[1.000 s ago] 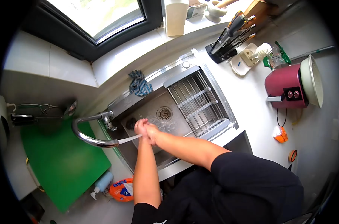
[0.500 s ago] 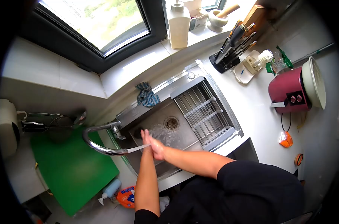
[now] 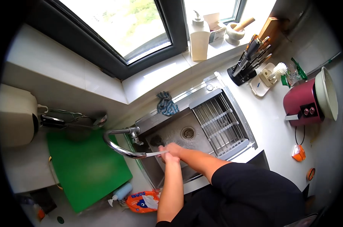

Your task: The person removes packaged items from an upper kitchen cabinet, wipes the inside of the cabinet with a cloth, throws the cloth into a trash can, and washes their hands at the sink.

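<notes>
Water runs from the curved chrome faucet point(image 3: 120, 149) onto my two hands, which touch each other over the left part of the steel sink point(image 3: 152, 170). My left hand point(image 3: 167, 155) is the lower one, its fingers partly covered. Across it lies my right hand point(image 3: 174, 150), reaching in from the right; its fingers are blurred and overlap the left. No object can be made out in either hand. Beyond them are the round drain point(image 3: 187, 133) and a dark item point(image 3: 156, 140) in the basin. A metal drying rack point(image 3: 218, 123) spans the sink's right side.
A green cutting board point(image 3: 88, 170), a blue pump bottle point(image 3: 122, 192) and an orange packet point(image 3: 143, 202) are left. A checked cloth point(image 3: 167, 104) lies on the sink's back edge. Knife block point(image 3: 241, 73) and maroon appliance point(image 3: 302, 102) stand right; a white bottle point(image 3: 199, 39) is on the sill.
The camera view has shifted, so the scene sits further right and lower. My hands have rubbed over each other; the right now lies across the left, where the left fingers stuck out before.
</notes>
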Available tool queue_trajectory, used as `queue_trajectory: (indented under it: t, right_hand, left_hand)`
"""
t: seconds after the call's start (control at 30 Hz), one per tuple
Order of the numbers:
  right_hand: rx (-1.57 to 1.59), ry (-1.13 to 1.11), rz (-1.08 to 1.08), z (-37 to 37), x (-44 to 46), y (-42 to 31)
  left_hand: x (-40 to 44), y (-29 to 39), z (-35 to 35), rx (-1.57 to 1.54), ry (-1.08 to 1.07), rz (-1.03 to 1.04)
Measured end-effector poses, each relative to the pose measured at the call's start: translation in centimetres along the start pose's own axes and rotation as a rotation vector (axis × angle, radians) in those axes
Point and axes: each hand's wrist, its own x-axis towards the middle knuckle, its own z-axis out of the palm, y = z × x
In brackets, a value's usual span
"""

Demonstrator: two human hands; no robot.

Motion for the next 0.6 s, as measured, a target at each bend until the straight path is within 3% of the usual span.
queue_trajectory:
  t: [0.07, 0.13, 0.2, 0.37, 0.47, 0.5, 0.53, 0.6]
  right_hand:
    - [0.171, 0.037, 0.164, 0.8, 0.4, 0.6]
    - [0.469, 0.08, 0.332, 1.9, 0.8, 1.7]
    - [0.754, 0.047, 0.397, 2.6, 0.9, 2.3]
    - [1.979, -0.504, 0.832, 0.7, -0.6, -0.4]
    - [1.65, -0.532, 0.962, -3.0, -0.8, -4.8]
    - [1.568, -0.388, 1.222, -2.9, 0.2, -4.8]
    - [1.572, -0.4, 1.225, -1.8, 0.4, -3.8]
    - [1.457, -0.216, 0.918, 1.0, 0.8, -1.6]
  left_hand:
    - [2.0, -0.8, -0.5, 0.13, 0.069, -0.031]
    - [4.3, -1.5, -0.7, 0.083, -0.201, -0.1]
    - [4.4, -1.0, 0.0, 0.073, -0.235, -0.108]
    - [4.8, 0.2, 0.7, 0.313, -0.432, -0.083]
    - [3.3, 2.2, 0.0, 0.49, -0.64, -0.265]
    - [2.6, 2.4, -0.2, 0.519, -0.707, -0.323]
    - [2.1, 2.3, -0.5, 0.537, -0.757, -0.341]
    - [1.3, 2.1, -0.7, 0.591, -0.798, -0.214]
